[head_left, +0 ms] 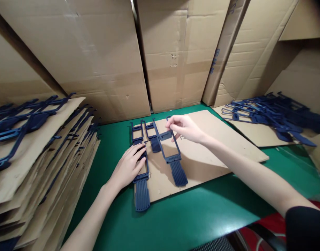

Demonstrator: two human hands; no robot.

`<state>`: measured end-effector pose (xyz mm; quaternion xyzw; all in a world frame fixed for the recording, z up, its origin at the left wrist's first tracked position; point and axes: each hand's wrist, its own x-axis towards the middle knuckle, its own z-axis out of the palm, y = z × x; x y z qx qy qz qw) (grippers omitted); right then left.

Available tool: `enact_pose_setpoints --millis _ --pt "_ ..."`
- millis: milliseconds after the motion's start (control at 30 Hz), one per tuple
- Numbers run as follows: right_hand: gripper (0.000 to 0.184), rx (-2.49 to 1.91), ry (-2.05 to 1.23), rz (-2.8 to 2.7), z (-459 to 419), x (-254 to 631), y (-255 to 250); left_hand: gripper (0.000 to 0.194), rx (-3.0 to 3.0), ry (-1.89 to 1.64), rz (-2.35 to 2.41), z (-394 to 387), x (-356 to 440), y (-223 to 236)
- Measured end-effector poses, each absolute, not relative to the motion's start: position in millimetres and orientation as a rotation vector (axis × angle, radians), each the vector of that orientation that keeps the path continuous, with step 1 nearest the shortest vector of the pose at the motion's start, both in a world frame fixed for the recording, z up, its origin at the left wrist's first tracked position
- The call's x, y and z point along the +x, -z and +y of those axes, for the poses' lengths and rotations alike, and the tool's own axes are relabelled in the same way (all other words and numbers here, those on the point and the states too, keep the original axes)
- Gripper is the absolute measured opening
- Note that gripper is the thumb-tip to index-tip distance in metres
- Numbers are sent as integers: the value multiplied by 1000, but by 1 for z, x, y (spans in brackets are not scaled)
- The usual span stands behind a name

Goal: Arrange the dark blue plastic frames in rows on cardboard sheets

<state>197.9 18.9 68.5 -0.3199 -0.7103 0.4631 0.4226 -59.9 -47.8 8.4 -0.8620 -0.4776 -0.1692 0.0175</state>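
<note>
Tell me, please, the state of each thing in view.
Left hand: resting on front-left frame
Right hand: pinching right frame
Front-left frame: partly covered
Right frame: gripped
Two back frames: not held
Cardboard sheet: flat, partly covered
Left stack: layered, with blue parts
Right pile: jumbled

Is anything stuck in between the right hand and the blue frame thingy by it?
No, nothing visible is in the way. The right hand is pinching the upper part of the blue frame. The left hand is off to the left, on another frame.
</note>
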Motion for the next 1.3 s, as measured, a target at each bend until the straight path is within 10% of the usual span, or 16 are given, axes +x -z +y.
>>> enact_pose_setpoints --millis 1300 --pt "25 -967 -332 -2749 13 194 -39 39 -2699 509 -1495 -50 -58 -12"
